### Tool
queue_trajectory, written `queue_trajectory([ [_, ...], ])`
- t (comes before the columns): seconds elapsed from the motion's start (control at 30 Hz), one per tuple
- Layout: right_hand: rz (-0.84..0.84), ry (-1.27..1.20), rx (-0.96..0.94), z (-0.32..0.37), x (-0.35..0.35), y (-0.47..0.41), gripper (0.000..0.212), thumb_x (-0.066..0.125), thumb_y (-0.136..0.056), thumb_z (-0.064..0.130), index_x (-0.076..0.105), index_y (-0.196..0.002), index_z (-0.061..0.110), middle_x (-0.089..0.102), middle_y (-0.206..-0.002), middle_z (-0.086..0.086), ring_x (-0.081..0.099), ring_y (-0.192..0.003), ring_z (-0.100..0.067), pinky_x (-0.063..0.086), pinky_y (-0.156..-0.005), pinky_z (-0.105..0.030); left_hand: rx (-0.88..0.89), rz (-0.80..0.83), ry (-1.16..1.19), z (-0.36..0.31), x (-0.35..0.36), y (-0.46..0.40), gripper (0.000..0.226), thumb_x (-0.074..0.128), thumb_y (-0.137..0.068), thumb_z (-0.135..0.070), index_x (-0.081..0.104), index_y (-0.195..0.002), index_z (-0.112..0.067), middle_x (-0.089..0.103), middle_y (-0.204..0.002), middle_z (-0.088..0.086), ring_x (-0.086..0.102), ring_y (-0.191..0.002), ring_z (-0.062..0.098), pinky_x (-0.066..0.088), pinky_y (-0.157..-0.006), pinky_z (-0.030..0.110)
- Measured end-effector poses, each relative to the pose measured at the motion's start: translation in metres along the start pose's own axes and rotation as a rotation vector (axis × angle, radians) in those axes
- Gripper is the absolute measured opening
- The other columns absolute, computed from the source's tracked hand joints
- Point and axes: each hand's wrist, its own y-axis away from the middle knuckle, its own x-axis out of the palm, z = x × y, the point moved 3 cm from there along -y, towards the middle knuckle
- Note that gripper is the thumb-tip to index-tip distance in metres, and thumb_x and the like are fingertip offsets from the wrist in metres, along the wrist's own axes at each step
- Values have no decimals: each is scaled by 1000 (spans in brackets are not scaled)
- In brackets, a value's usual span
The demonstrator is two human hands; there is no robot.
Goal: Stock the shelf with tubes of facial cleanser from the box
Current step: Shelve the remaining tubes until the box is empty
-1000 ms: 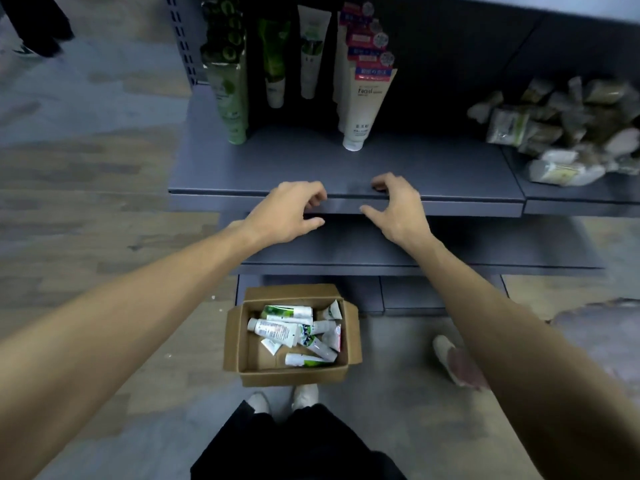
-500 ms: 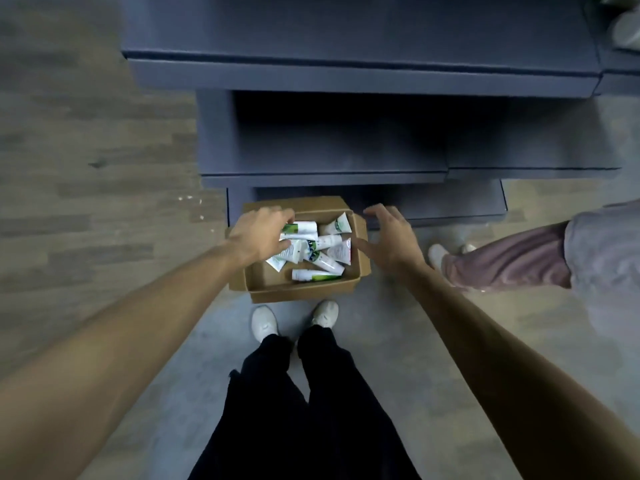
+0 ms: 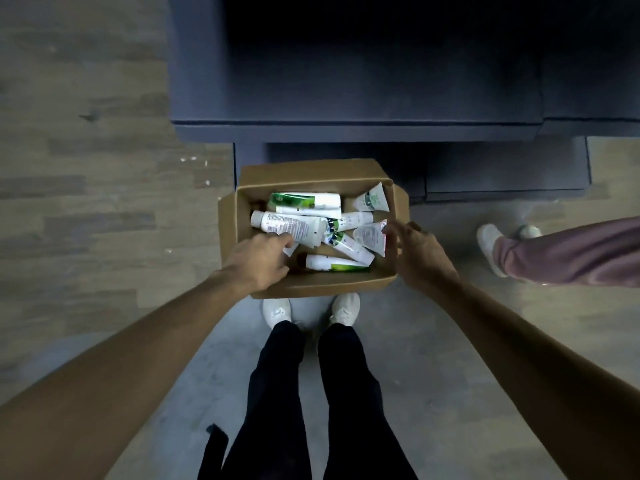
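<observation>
Both hands in box [image 3: 349, 284] on floor — left hand [image 3: 258, 263] fingers resting on a white tube [image 3: 289, 226], right hand [image 3: 420, 252] spread beside another tube [image 3: 370, 235] — neither grip clenched.

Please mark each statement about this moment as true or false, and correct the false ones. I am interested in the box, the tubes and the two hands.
1. The cardboard box stands on the floor in front of the person's white shoes. True.
2. The box is empty. False: several tubes lie in it, loosely piled.
3. The left hand reaches into the box, fingers at the long white tube. True.
4. The right hand holds a tube above the shelf. False: it is at the box's right side, by a tube with printed text.
5. All tubes stand upright. False: most lie flat.
</observation>
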Motion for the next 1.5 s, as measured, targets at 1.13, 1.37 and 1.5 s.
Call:
queue_trajectory([
  [1.13, 51, 143, -247, -7, 62, -119, 34, 71, -86, 21, 55, -116, 17, 55, -110, -2, 49, -86, -15, 38, -71, -26, 293, -348, -442, 37, 79, -118, 38, 63, -70, -24, 47, -103, -14, 60, -90, 7, 63, -80, 28, 52, -62, 38],
  [1.37, 9, 178, -228, -3, 69, -117, 33, 66, -90, 19, 56, -122, 16, 63, -116, -5, 60, -100, -21, 47, -78, -28, -14, -298, -450, 30, 81, -129, 37, 66, -74, 0, 55, -107, -13, 59, -100, 6, 58, -97, 28, 44, -57, 36],
  [1.5, -42, 216, -241, 0, 67, -108, 33, 68, -89, 21, 58, -120, 18, 65, -110, -4, 58, -103, -21, 48, -79, -31, -3, -269, -243, 32, 61, -120, 31, 60, -92, -19, 54, -122, -19, 59, -114, 1, 59, -107, 27, 49, -70, 37],
])
